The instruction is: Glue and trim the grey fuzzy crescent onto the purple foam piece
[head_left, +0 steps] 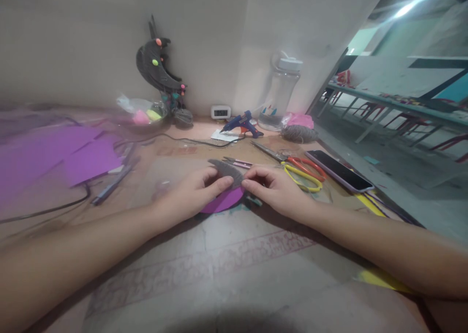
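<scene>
Between my hands is a curved purple piece [224,201] with a grey, yarn-like covering [227,169] along its upper side. My left hand [199,189] grips its left part, thumb on the grey surface. At the right end my right hand [280,189] pinches with thumb and forefinger; the exact grip point is partly hidden. Just behind the hands lies a small pair of scissors or snips [237,162], partly covered. Larger scissors [303,169] with orange and yellow handles rest beyond my right hand.
Behind stand a blue glue gun [241,123], a small digital clock [220,112] and a clear bottle [281,91]. A phone [340,169] and grey yarn [300,133] lie right. Purple sheets [91,160] and a pen-like stick [111,184] are left. A dark crescent ornament [153,67] hangs on the wall.
</scene>
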The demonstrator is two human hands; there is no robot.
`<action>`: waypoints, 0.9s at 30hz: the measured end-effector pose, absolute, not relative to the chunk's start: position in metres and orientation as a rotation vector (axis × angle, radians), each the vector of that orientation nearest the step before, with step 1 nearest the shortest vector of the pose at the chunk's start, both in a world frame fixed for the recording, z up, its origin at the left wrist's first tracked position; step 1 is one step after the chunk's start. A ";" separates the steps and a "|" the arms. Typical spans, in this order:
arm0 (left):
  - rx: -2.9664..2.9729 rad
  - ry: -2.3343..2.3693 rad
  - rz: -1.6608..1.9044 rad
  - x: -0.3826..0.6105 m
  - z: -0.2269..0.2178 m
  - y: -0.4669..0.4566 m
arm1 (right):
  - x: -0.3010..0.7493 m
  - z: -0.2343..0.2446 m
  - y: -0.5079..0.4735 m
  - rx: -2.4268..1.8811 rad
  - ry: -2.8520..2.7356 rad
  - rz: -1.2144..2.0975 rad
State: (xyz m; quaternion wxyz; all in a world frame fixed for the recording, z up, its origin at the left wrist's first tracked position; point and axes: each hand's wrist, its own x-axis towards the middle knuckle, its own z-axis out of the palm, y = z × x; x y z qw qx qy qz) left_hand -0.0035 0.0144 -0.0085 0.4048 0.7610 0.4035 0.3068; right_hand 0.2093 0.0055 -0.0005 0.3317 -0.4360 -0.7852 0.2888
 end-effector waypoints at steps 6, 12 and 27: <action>1.992 1.084 0.733 -0.004 -0.006 0.011 | 0.209 0.000 0.004 -1.199 -1.980 0.822; 1.979 1.025 0.753 -0.003 -0.006 0.012 | 0.210 -0.002 0.005 -1.147 -1.956 0.926; 1.998 1.059 0.701 -0.004 -0.010 0.012 | 0.211 -0.003 0.008 -1.139 -1.787 1.127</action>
